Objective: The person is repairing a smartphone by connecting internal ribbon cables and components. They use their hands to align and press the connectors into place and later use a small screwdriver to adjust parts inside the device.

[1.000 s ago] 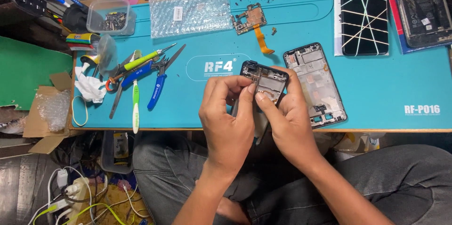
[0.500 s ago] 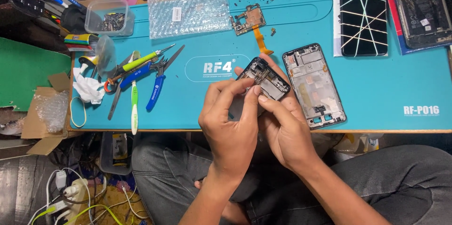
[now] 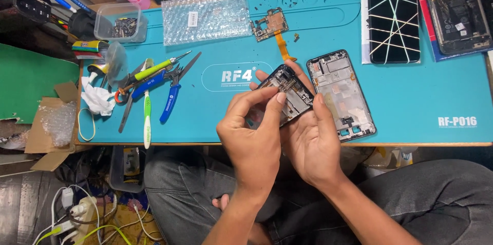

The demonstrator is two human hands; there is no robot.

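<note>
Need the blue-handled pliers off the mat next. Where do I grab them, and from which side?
Probably best by the blue handles, coming from the mat's near edge. The pliers lie flat, jaws pointing away towards the bubble wrap, and their near handle end lies free on the mat. The green screwdriver and other tools crowd the jaw end, so stay low on the handles.

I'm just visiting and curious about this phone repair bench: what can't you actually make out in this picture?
- Head view: the lower part of the dark phone frame is hidden by the left hand and right hand.
- What the left fingertips pinch is too small to tell.
- The opened phone at top right is cut by the picture's edge.
- The contents of the clear box are too small to identify.
</note>
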